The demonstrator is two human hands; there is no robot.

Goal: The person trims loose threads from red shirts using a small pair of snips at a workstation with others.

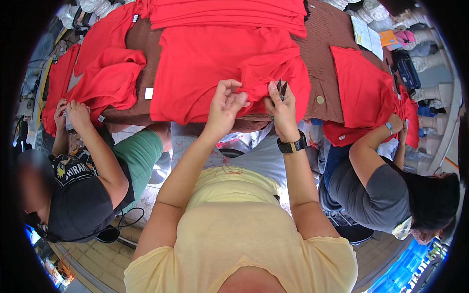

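A red garment (pixel 195 68) lies spread over the table in front of me, bunched into folds near my hands. My left hand (pixel 225 105) is at the garment's near side, fingers curled and thumb drawn in, pinching a bit of the red cloth. Just to the right, my right hand (pixel 283 110) holds small dark thread snips (pixel 282 88), their pointed blades sticking up past the fingers. The bunched cloth runs between both hands. The snips' handles are mostly hidden in my palm.
A brown cloth (pixel 320 73) covers the table, with a stack of red garments (pixel 224 13) at the far side. A white square tag (pixel 149 94) and a round disc (pixel 320 99) lie there. Co-workers at left and right handle red garments (pixel 112 78). Papers (pixel 367 38) lie far right.
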